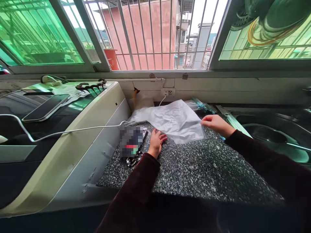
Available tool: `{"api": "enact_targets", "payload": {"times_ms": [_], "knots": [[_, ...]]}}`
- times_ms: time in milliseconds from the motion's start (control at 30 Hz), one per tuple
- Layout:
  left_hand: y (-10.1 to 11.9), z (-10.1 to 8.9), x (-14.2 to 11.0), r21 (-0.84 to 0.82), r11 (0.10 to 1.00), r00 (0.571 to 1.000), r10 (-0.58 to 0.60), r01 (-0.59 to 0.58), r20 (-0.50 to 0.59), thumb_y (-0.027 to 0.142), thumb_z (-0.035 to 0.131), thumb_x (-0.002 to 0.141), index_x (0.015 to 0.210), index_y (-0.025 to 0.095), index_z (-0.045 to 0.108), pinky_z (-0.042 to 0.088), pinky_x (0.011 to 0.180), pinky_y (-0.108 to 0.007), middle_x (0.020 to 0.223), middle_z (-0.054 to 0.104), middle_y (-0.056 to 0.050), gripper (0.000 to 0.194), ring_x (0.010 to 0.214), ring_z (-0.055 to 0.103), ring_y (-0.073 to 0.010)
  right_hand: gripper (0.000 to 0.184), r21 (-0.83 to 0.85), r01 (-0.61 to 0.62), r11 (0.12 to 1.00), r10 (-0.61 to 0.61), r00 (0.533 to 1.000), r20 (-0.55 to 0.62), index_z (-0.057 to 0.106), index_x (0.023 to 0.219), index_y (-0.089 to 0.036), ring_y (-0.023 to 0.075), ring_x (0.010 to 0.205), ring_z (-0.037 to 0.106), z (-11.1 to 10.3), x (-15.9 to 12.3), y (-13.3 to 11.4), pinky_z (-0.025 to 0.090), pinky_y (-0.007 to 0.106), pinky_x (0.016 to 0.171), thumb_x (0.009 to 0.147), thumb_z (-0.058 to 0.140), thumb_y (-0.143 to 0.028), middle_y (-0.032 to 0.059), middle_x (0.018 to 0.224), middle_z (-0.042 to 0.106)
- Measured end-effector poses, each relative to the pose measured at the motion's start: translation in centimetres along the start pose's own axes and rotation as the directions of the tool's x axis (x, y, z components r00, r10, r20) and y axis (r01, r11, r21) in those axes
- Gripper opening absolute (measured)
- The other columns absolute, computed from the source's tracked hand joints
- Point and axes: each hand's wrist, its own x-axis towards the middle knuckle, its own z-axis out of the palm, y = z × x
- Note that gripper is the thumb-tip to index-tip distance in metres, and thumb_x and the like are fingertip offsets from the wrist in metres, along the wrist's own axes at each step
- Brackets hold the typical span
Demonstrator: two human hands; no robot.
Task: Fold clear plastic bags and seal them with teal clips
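A thin, wrinkled white plastic bag (176, 121) lies spread over the back of the speckled dark countertop (191, 168). My right hand (217, 124) pinches its right edge between thumb and fingers. Near the bag's lower left edge is my left hand (156, 142), its fingers apart and nothing in them. Just left of that hand sits a phone (132, 140), blurred out in part, with a beaded strap (131, 161) at its lower end.
A white cable (80, 130) runs across the pale appliance (97, 113) on the left, where another phone (46, 107) and a dark hair clip (91, 86) lie. A wall socket (168, 92) is behind the bag. At right is a sink (267, 129).
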Motion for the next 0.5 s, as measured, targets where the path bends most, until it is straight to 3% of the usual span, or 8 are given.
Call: {"api": "enact_targets", "payload": {"times_ms": [100,167,233,300,367,400,433,500], "knots": [[0.0,-0.1,0.0,0.097,0.995,1.000,0.028,-0.029,0.007,0.022,0.040,0.082,0.109,0.020,0.045,0.050,0.062,-0.026,0.102,0.058,-0.007,0.028,0.066,0.058,-0.0103,0.032,0.042,-0.052,0.998,0.049,0.995,0.082,0.061,0.059,-0.016,0.0120,0.054,0.046,-1.3,-4.3,1.9,0.037,0.026,0.053,0.060,0.060,-0.048,0.0006,0.057,0.057],[-0.2,-0.3,-0.2,0.284,0.945,0.977,0.196,-0.165,-0.084,0.023,0.045,0.079,0.115,0.019,0.042,0.051,0.070,-0.029,0.109,0.055,-0.010,0.037,0.076,0.058,-0.0134,0.035,0.037,-0.053,0.998,0.050,0.995,0.083,0.060,0.059,-0.017,0.0128,0.055,0.048,-2.0,-6.9,2.8,0.038,0.027,0.054,0.061,0.061,-0.053,0.0009,0.057,0.057],[-0.5,-0.3,-0.7,0.500,0.790,0.892,0.447,-0.354,-0.074,0.022,0.050,0.075,0.118,0.019,0.042,0.048,0.082,-0.034,0.116,0.051,-0.012,0.043,0.092,0.056,-0.0181,0.038,0.013,-0.051,0.999,0.050,0.997,0.057,0.060,0.060,-0.019,0.0133,0.054,0.048,-2.7,-9.1,3.7,0.039,0.027,0.053,0.063,0.059,-0.056,0.0006,0.057,0.057],[-0.7,0.1,-1.6,0.640,0.547,0.777,0.617,-0.540,0.129,0.022,0.053,0.073,0.113,0.020,0.049,0.042,0.094,-0.039,0.120,0.050,-0.012,0.039,0.108,0.051,-0.0226,0.040,-0.012,-0.058,0.998,0.059,0.997,0.051,0.060,0.060,-0.020,0.0137,0.053,0.048,-3.3,-10.7,4.5,0.039,0.027,0.051,0.064,0.058,-0.060,0.0003,0.055,0.056],[-0.6,1.1,-2.4,0.663,0.329,0.684,0.619,-0.672,0.387,0.023,0.055,0.074,0.102,0.021,0.056,0.036,0.101,-0.043,0.121,0.051,-0.010,0.029,0.115,0.047,-0.0252,0.041,-0.038,-0.058,0.998,0.060,0.996,0.069,0.060,0.060,-0.020,0.0145,0.053,0.050,-3.9,-11.7,5.3,0.041,0.028,0.051,0.064,0.058,-0.061,0.0006,0.056,0.056],[-0.5,1.8,-2.5,0.656,0.262,0.661,0.571,-0.708,0.486,0.023,0.055,0.074,0.096,0.021,0.059,0.035,0.102,-0.044,0.119,0.054,-0.010,0.023,0.114,0.048,-0.0257,0.040,-0.055,-0.044,0.998,0.048,0.996,0.071,0.060,0.061,-0.021,0.0151,0.055,0.051,-4.2,-12.1,5.7,0.042,0.028,0.053,0.065,0.057,-0.060,0.0012,0.057,0.057],[-0.3,2.6,-2.4,0.649,0.228,0.658,0.505,-0.725,0.558,0.024,0.056,0.074,0.091,0.022,0.061,0.035,0.101,-0.044,0.114,0.057,-0.009,0.018,0.111,0.050,-0.0257,0.038,-0.073,-0.019,0.997,0.023,0.998,0.062,0.060,0.062,-0.021,0.0157,0.056,0.053,-4.5,-12.4,6.0,0.044,0.029,0.054,0.066,0.057,-0.058,0.0018,0.059,0.059],[0.4,4.4,-1.4,0.660,0.234,0.696,0.343,-0.714,0.631,0.024,0.059,0.072,0.081,0.022,0.062,0.038,0.098,-0.043,0.097,0.062,-0.008,0.010,0.101,0.055,-0.0257,0.034,-0.110,0.059,0.992,-0.057,0.998,0.024,0.061,0.066,-0.021,0.0168,0.061,0.055,-5.2,-12.9,6.5,0.046,0.030,0.058,0.070,0.056,-0.054,0.0034,0.065,0.062]]}}
